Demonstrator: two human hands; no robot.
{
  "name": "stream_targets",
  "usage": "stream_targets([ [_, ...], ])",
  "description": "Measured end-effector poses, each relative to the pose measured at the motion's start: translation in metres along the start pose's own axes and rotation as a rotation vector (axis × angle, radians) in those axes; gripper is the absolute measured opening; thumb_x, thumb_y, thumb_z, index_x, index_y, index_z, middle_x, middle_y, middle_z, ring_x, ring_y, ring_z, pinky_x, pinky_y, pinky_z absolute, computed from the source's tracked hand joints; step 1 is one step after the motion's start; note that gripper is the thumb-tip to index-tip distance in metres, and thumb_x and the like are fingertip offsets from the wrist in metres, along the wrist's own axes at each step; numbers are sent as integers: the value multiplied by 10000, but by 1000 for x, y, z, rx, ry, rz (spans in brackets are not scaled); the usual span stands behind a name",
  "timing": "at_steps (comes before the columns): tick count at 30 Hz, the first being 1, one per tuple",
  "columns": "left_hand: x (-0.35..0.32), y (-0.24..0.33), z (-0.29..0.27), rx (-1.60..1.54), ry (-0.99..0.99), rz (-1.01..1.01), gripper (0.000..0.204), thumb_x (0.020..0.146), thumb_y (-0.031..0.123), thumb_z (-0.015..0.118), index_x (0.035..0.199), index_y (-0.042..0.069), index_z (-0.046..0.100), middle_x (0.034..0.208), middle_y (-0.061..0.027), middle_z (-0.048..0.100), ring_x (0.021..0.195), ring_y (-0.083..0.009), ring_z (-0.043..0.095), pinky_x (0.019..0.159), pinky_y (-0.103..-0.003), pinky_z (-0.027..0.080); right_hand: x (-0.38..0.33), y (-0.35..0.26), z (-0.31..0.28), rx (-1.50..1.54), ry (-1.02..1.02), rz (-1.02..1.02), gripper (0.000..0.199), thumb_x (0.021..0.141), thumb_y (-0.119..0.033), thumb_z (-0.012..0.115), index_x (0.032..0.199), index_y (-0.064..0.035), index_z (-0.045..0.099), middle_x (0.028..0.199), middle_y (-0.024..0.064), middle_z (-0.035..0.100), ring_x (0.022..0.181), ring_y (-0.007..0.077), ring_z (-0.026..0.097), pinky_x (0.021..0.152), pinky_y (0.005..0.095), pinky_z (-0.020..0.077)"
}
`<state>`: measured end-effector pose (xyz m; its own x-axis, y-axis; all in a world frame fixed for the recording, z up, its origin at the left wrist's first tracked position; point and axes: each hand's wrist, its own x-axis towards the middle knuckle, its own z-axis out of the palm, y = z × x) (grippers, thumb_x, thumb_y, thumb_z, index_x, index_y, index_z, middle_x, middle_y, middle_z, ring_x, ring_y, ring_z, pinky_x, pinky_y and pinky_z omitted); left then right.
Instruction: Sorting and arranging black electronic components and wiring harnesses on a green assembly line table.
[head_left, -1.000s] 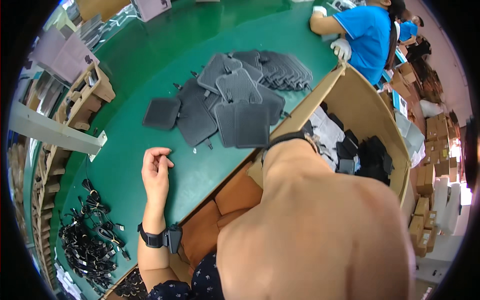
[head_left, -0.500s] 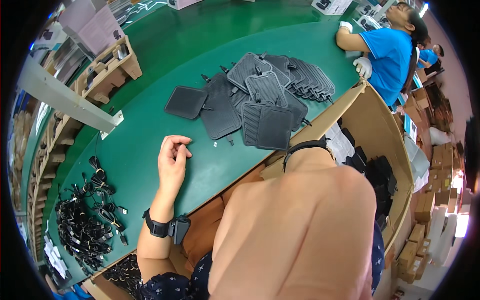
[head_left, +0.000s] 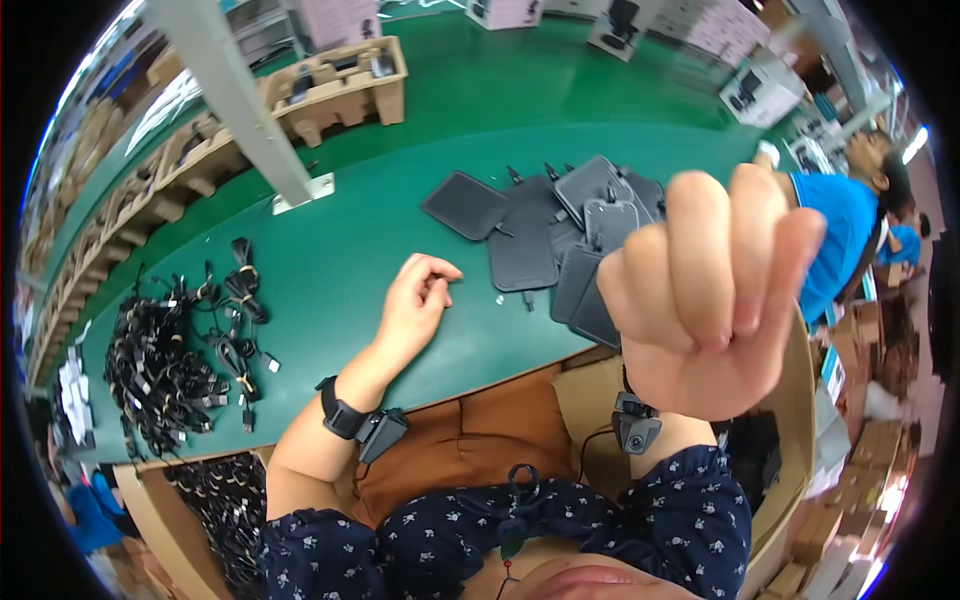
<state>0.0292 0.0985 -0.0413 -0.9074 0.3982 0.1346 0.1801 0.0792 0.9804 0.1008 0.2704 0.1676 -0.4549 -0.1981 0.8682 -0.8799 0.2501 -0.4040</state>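
My left hand (head_left: 418,300) rests on the green table (head_left: 370,240), its fingers half bent with a small gap to the thumb and nothing seen in it. Several flat black mesh pads with short plugs lie in a heap, the nearest a single black pad (head_left: 466,205) to the right of that hand. My right hand (head_left: 710,300) is lifted close in front of me, fingers curled in toward the palm; no object shows in it. It hides the right part of the heap. On each wrist sits a black strap, the left one holding a small black device (head_left: 382,434).
Bundled black cables (head_left: 160,370) lie at the table's left. A metal post (head_left: 245,110) and a moulded tray (head_left: 350,95) stand farther back. An open carton (head_left: 790,420) with black items is at my right; a box of cables (head_left: 215,510) is below left. A person in blue (head_left: 845,235) works at far right.
My right hand has come up from the carton area to close in front of me, fingers curled. The view has shifted rightward and down; my left hand stays on the table.
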Motion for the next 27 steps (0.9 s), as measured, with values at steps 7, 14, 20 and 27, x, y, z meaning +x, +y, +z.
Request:
stream_targets([
  [7, -6, 0, -3, 4, 10, -39, 158, 841, -62, 432, 900, 4, 562, 899, -46, 480, 654, -96, 524, 609, -222, 440, 6, 33, 35, 361, 113, 451, 358, 882, -57, 513, 1227, -44, 416, 992, 86, 517, 693, 94, 520, 592, 195, 417],
  [14, 2, -4, 5, 32, 36, 50, 154, 829, -73, 439, 897, 1, 556, 913, -68, 497, 641, -118, 531, 610, -237, 447, -30, 160, 56, -875, -701, 706, 727, 684, -457, 722, 1219, -39, 461, 1146, 173, 542, 1095, 300, 513, 896, 415, 430],
  [20, -2, -7, 2, 133, 174, 161, 187, 787, -63, 457, 884, 49, 572, 907, -80, 541, 701, -215, 564, 646, -303, 465, -30, 209, 88, -1110, -1095, 924, 760, 642, -512, 735, 1170, -24, 486, 1098, 189, 584, 1052, 310, 554, 888, 398, 446],
  [27, -17, 28, 2, -133, 19, 72, 204, 804, -72, 439, 924, 45, 556, 902, -87, 505, 684, -165, 581, 621, -300, 471, 61, 312, 62, -625, -218, 789, 451, 794, -290, 659, 1101, 24, 557, 1093, 176, 612, 1025, 286, 582, 846, 371, 457],
])
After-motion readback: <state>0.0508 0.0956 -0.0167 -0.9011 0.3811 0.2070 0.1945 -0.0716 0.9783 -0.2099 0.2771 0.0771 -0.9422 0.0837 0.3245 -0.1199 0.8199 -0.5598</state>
